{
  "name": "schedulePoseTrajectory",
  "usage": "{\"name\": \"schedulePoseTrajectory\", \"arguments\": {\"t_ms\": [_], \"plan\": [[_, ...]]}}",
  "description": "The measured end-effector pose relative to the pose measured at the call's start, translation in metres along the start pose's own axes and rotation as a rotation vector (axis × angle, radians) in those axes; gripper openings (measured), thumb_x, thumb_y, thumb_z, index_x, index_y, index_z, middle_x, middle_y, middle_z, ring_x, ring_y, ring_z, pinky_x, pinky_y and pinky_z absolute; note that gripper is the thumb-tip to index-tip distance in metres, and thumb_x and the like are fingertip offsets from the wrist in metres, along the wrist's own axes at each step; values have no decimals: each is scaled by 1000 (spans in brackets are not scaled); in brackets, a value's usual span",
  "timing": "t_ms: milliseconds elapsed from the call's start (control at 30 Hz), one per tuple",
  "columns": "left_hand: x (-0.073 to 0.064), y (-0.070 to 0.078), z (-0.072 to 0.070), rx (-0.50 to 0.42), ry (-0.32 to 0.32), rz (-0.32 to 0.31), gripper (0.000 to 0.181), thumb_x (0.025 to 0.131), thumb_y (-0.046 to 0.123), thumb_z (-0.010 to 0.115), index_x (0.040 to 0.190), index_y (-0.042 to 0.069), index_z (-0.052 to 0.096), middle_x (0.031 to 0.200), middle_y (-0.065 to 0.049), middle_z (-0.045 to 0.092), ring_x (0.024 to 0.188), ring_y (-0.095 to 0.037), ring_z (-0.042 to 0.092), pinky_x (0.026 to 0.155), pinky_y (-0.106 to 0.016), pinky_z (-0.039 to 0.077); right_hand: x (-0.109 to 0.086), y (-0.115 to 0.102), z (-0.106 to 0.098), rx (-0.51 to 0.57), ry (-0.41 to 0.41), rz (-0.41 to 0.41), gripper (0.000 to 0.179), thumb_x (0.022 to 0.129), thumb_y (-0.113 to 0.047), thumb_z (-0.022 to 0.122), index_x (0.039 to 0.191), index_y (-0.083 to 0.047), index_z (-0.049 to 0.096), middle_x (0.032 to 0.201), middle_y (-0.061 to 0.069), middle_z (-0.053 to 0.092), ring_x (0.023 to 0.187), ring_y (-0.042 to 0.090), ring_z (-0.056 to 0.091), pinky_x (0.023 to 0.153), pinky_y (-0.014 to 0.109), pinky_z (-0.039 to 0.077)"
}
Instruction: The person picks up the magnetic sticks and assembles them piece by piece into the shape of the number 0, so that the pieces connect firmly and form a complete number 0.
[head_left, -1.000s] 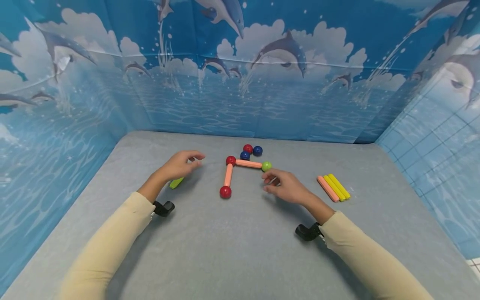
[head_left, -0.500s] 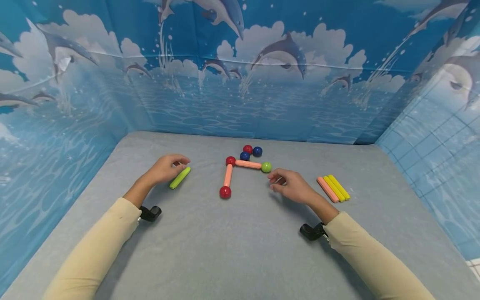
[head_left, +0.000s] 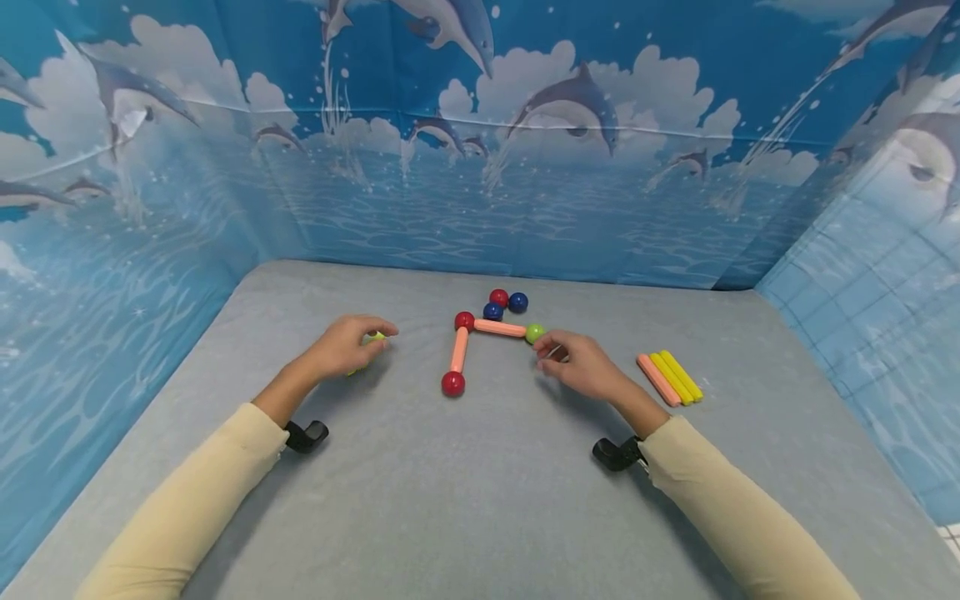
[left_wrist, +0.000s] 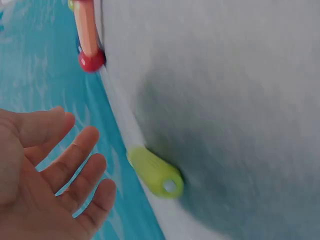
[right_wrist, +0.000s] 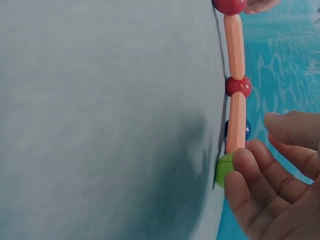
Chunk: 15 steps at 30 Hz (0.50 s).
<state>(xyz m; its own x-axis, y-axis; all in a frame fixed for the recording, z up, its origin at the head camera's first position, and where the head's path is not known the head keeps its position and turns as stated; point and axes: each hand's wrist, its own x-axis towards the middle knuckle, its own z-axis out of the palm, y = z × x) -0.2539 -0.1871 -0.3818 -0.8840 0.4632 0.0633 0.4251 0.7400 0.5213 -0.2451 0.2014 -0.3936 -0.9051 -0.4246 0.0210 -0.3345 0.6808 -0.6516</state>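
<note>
Sleeves: the left cream sleeve (head_left: 187, 492) and the right cream sleeve (head_left: 750, 508) are cut off by the lower edge of the head view.
Left hand (head_left: 347, 346): the fingers are parted and softly bent; nothing is held.
Lime stick: a short, ribbed lime-green stick (left_wrist: 156, 172) is seen lying on the grey tabletop (head_left: 465, 500) beneath the left hand, apart from the fingers in the left wrist view, where it is slightly blurred. In the head view it is mostly covered by the hand, with only slivers left showing.
Right hand (head_left: 577, 364): the fingers are loosely curled, the thumb is held apart, and nothing is gripped.
Green end: a glossy light-green ball (head_left: 534, 333) is placed just beside the right fingertips and is partly hidden by them in the right wrist view; whether it is touched cannot be told.
Angled frame: two ribbed peach sticks (head_left: 500, 328) are joined at a glossy red corner ball (head_left: 464, 321); one is ended by the green ball, the other by a red near ball (head_left: 453, 383).
Stick row: one peach and two yellow sticks (head_left: 681, 375) are laid side by side, right of the right hand.
Loose balls: one red and two dark-blue balls (head_left: 518, 302) are clustered behind the frame.
Backdrop: a blue dolphin-print curtain (head_left: 480, 208) is hung behind.
</note>
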Motion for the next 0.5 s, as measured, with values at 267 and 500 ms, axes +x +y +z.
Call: {"name": "schedulePoseTrajectory", "arguments": {"t_ms": [267,500], "plan": [[-14,5,7,125,59,16,29,97,12,61,125,5,67,130,-16,64,126,-39,54,105,-56,43,26,-12,9,-74,26,-41,26,95,-9,63,121,-4,64,116,14,68,102,26,67,85,42,56],[-22,-15,2,66,105,-125,33,100,13,55,131,4,62,131,-18,63,106,-33,64,86,-49,52,59,-28,18,-183,53,-134,29,92,-9,68,121,-8,66,117,10,67,108,26,62,93,45,54]]}}
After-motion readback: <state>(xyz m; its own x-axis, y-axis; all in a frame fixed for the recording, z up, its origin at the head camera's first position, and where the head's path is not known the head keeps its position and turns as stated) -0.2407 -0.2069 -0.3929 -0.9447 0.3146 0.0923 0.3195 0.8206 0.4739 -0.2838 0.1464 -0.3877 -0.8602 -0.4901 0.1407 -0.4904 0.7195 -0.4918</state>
